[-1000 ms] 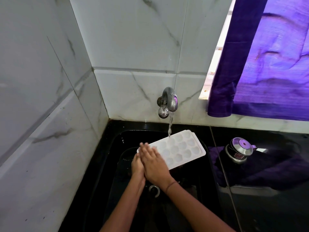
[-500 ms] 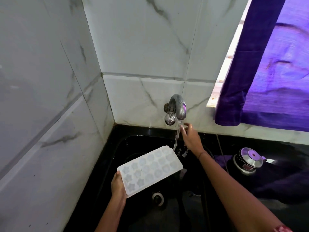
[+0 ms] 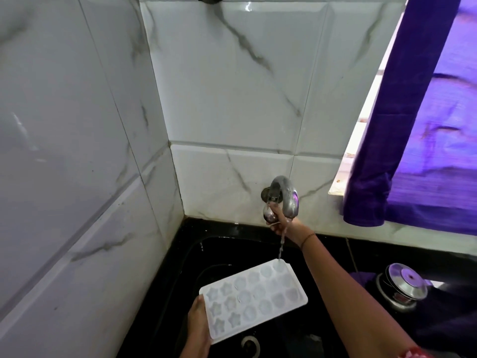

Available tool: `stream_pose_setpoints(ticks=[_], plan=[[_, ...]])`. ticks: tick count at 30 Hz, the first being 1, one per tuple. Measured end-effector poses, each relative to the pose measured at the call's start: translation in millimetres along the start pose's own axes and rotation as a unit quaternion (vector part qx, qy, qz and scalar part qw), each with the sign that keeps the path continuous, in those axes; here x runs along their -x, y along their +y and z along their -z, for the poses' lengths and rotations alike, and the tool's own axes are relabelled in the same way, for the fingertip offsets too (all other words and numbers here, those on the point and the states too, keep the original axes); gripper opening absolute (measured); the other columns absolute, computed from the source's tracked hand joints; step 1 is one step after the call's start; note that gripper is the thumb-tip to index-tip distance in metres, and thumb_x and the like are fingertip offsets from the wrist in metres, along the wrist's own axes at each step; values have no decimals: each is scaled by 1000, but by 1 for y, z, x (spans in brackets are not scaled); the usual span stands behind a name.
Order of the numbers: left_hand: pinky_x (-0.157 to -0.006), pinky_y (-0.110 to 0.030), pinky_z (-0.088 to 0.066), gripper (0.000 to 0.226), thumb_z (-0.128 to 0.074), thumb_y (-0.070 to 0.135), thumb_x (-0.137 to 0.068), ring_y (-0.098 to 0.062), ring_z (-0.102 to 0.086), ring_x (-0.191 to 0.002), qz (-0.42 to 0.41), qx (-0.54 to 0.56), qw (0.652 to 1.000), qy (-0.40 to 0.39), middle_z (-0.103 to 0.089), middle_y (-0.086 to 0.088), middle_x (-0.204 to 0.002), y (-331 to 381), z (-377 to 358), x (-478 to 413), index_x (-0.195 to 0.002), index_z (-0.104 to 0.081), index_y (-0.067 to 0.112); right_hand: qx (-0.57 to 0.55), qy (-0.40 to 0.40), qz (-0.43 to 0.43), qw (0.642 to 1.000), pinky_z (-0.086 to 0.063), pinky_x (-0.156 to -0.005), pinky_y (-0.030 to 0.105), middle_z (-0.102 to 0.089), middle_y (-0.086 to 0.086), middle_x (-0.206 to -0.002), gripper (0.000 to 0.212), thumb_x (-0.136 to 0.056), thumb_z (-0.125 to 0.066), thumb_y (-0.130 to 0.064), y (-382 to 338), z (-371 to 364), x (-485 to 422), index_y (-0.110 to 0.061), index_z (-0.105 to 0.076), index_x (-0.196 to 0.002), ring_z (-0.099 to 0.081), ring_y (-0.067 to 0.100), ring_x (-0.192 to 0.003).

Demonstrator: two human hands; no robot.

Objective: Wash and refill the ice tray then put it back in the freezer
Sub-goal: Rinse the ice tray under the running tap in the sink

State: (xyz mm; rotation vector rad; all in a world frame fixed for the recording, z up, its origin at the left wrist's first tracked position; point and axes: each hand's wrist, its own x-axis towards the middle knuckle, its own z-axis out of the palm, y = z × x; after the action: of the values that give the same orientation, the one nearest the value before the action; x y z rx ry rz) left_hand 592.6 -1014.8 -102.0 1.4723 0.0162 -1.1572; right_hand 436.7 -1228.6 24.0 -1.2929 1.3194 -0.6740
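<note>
A white ice tray (image 3: 254, 297) with star and round moulds is held flat over the black sink (image 3: 196, 254). My left hand (image 3: 198, 322) grips its near left edge. A thin stream of water (image 3: 281, 244) runs from the steel tap (image 3: 286, 196) onto the tray's far corner. My right hand (image 3: 285, 224) is raised under the tap, its fingers wrapped around the tap's round knob (image 3: 269, 215). The knob is partly hidden by those fingers.
White marble tiles (image 3: 77, 177) close the corner at left and behind. A purple curtain (image 3: 426, 125) hangs at the right. A steel lidded pot (image 3: 402, 284) stands on the black counter right of the sink. The sink drain (image 3: 250, 343) lies below the tray.
My right hand left the tray, passed through the water and now holds the tap knob. The left hand alone keeps the tray, now level under a thinner stream.
</note>
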Motion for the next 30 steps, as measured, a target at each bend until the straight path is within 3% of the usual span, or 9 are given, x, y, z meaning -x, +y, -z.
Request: stream_pose_setpoints(ticks=[2, 5, 6, 8, 10, 15, 20, 26, 30], plan=[[-64, -34, -50, 19, -48, 12, -93, -32, -63, -76, -21, -9, 1000, -5, -65, -19, -85, 3, -2, -3, -88, -64, 4, 10, 28, -31, 999, -40, -43, 18, -51, 9, -68, 30, -100, -39, -27, 16, 7, 5, -12, -51, -79, -53, 9, -46], [-63, -33, -48, 21, -47, 13, -95, -30, -61, -73, -42, -19, 999, -3, -64, -17, -81, 13, -1, -3, -87, -63, 3, 176, 36, -46, 983, -49, -81, 30, -63, 17, -112, 42, -96, -46, -44, 63, 25, 17, -10, -59, -116, -62, 28, -101], [-63, -33, -48, 23, -44, 14, -97, -30, -61, -74, -50, -21, 999, -2, -64, -17, -82, 15, 0, -7, -90, -62, 2, 220, 18, -55, 974, -49, -76, 26, -63, 15, -115, 45, -95, -47, -45, 77, 29, 30, -13, -57, -124, -62, 24, -101], [-65, -35, -49, 24, -41, 16, -98, -31, -61, -76, -56, -29, 998, -9, -64, -17, -84, 21, 1, -9, -95, -61, 2, 226, -33, -83, 970, -43, -49, 17, -64, 5, -85, 34, -97, -48, -37, 99, 34, 57, -14, -59, -119, -61, 7, -65], [-70, -40, -51, 24, -42, 14, -97, -33, -62, -78, -61, -41, 997, -15, -64, -21, -87, 26, 1, -10, -98, -61, 0, 212, -49, -87, 972, -36, -40, 13, -53, -4, -64, 24, -97, -50, -21, 114, 36, 73, -9, -64, -114, -48, 1, -45], [-64, -38, -53, 22, -43, 14, -97, -35, -64, -77, -43, -64, 995, -59, -65, -20, -88, 41, 0, 0, -100, -61, 1, 150, 31, -56, 987, -51, -59, 19, -62, 3, -69, 7, -89, -61, -6, 123, 40, 94, -7, -68, -90, -57, 10, -61], [-65, -39, -54, 25, -43, 17, -98, -35, -65, -81, -29, -154, 979, -134, -66, -20, -91, 61, -2, 18, -98, -61, -1, 114, 69, -60, 989, -52, -57, 16, -66, 4, -72, 13, -87, -65, -5, 119, 46, 108, 3, -69, -95, -61, 12, -65], [-84, -44, -55, 39, -52, 4, -82, -27, -63, -97, -105, -369, 907, -175, -59, -15, -114, 77, 4, 21, -120, -41, 4, 80, 113, -34, 990, -50, -50, 15, -61, 4, -68, 11, -85, -66, -2, 111, 49, 131, -10, -65, -78, -57, 10, -56], [-81, -28, -48, 30, -51, 5, -85, -15, -58, -96, -187, -422, 874, -152, -60, 0, -111, 80, 6, 42, -114, -50, 13, 92, 142, 0, 986, -57, -62, 26, -64, 8, -71, 16, -84, -66, -1, 106, 48, 146, -14, -64, -74, -62, 17, -61]])
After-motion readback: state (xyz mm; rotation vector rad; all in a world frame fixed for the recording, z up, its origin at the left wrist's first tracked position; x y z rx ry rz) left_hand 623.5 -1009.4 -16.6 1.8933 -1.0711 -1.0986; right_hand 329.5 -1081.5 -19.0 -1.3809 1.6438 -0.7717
